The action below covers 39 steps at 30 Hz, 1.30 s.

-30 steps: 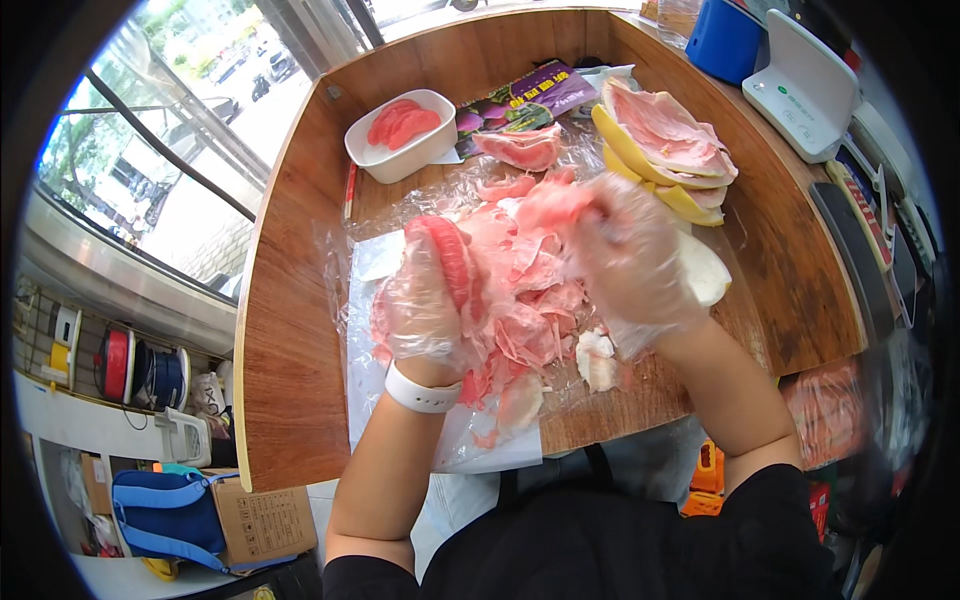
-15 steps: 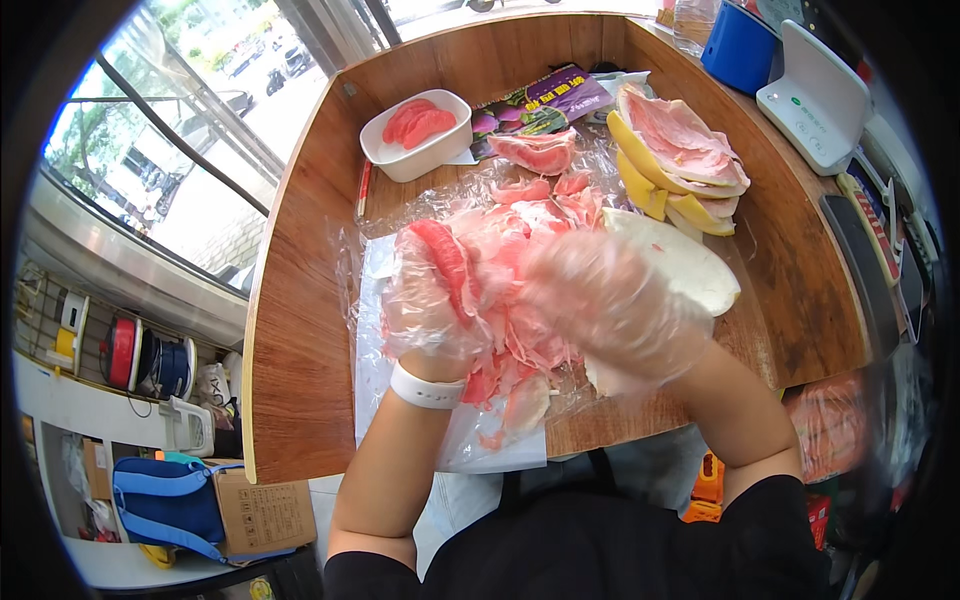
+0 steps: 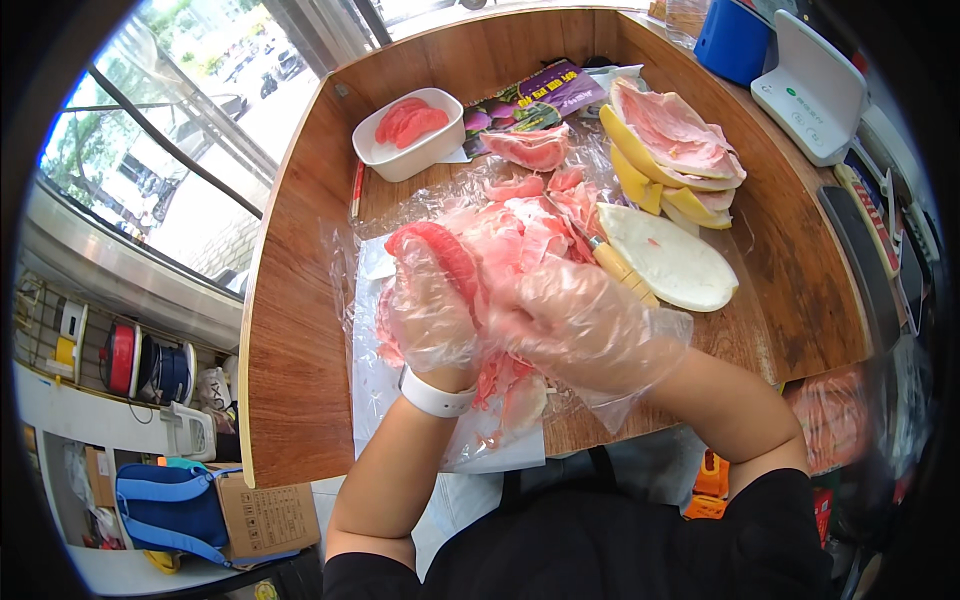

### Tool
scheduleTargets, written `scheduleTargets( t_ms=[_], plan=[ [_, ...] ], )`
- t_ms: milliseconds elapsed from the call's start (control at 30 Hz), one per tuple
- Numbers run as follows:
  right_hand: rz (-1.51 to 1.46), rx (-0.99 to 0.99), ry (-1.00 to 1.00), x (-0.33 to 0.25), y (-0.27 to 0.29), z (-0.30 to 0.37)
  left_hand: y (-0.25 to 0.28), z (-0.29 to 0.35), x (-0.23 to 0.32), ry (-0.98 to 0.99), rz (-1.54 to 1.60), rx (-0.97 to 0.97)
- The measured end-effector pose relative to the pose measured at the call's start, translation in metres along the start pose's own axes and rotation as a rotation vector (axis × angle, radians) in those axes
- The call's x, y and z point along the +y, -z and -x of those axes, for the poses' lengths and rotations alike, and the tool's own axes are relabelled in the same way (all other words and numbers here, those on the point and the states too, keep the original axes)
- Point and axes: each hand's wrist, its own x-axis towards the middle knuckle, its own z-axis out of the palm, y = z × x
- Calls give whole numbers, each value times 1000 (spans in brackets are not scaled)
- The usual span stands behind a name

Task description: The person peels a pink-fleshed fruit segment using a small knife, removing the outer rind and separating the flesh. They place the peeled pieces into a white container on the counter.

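Note:
My left hand (image 3: 430, 315), in a clear plastic glove, is closed round a red pomelo segment (image 3: 445, 252) whose peeled flesh shows along the top. Right beside it my right hand (image 3: 575, 325), also gloved, has its fingers curled together near the segment; whatever they pinch is hidden. Under and beyond both hands spreads a heap of pink membrane scraps (image 3: 520, 235) on plastic film. A wooden-handled knife (image 3: 622, 272) lies just past my right hand, its blade partly among the scraps. Another pomelo piece (image 3: 530, 148) rests behind the heap.
A white bowl (image 3: 412, 160) with peeled red segments stands at the back left. To the right lie a white rind piece (image 3: 670, 262) and stacked yellow pomelo rinds (image 3: 680, 150). A purple printed sheet (image 3: 550, 95) is at the back. Raised wooden walls (image 3: 480, 55) edge the table.
My right hand has moved slightly down and left, closer to the left hand, and is less blurred. The knife handle now shows. My left hand still grips the segment.

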Motion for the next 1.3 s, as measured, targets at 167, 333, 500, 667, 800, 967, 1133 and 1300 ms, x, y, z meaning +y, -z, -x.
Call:
scheduleTargets(
  t_ms=[167, 333, 500, 667, 800, 967, 1133, 1300],
  plan=[
    [-59, -2, -38, 8, -19, 6, 2, 0, -11, -209, -201, 62],
    [102, 6, 91, 8, -6, 7, 3, 0, -8, -205, -372, 47],
    [184, 129, 77, 12, 11, -2, 4, 1, -10, -191, -465, -19],
    [-14, 347, 67, 14, 33, -13, 2, -2, 4, 222, 263, -237],
    [216, 147, 7, 31, 28, -5, 3, -4, 12, 190, 287, -256],
    [-446, -30, -373, 29, 32, -7, -12, 8, 25, -333, -165, -318],
    [-582, -133, -183, 26, 21, -4, -2, -3, 11, -819, -649, -487],
    [-427, 110, -55, 24, 23, -9, -6, -6, 0, -848, -679, -350]
  ],
)
